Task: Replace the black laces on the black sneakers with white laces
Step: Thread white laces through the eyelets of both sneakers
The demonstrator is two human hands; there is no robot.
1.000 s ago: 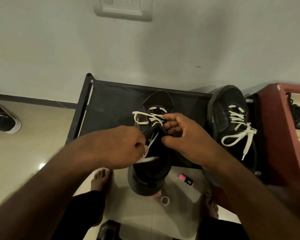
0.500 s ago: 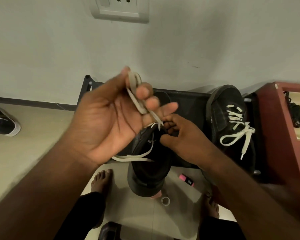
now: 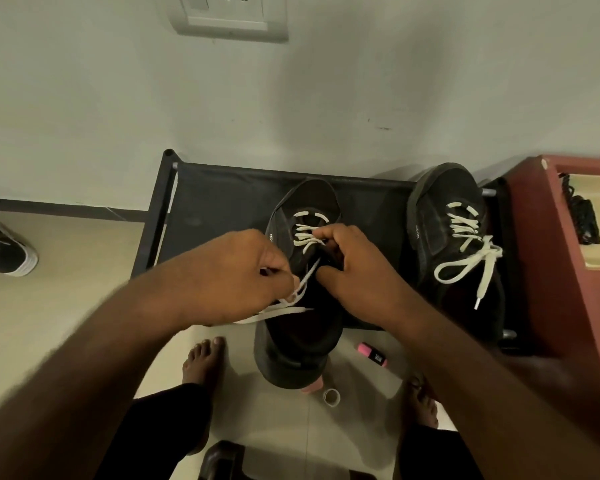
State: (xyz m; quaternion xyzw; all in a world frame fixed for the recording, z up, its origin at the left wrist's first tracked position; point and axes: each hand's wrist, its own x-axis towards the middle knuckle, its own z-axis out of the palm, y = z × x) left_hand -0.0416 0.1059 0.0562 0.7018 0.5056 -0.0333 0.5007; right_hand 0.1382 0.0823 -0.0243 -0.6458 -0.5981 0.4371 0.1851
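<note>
Head view, reading from 9 o'clock across to 3. My left hand [image 3: 229, 275] is closed in a fist on the free end of the white lace [image 3: 305, 277], which runs up toward 1 o'clock into the eyelets of the centre sneaker [image 3: 302, 341]. That sneaker lies on the black rack [image 3: 222, 202] with its toe at 12 and its heel hanging past the rack's edge at 6. At the sneaker's 3 o'clock side my right hand [image 3: 357, 271] has fingers and thumb curled onto the eyelet edge. Whether it also traps a lace end I cannot tell.

I judge the step in hand to be drawing the lace through an upper eyelet. To do it well I would pull along the lace's own line, steadily. The right hand should pin the upper so the overhanging shoe does not tip off, and the crossings already made should lie flat and even.

My count is:
- one stray shoe [image 3: 4, 251] at the 9 o'clock edge
- two hands
- two black sneakers on the rack, the second sneaker [image 3: 440, 237] laced and tied in white
- two white laces
- one pink marker [image 3: 371, 353] and one tape roll [image 3: 331, 396] on the floor
- one bundle of black laces [image 3: 582, 216] on the red cabinet [image 3: 541, 271] at far 3 o'clock
</note>
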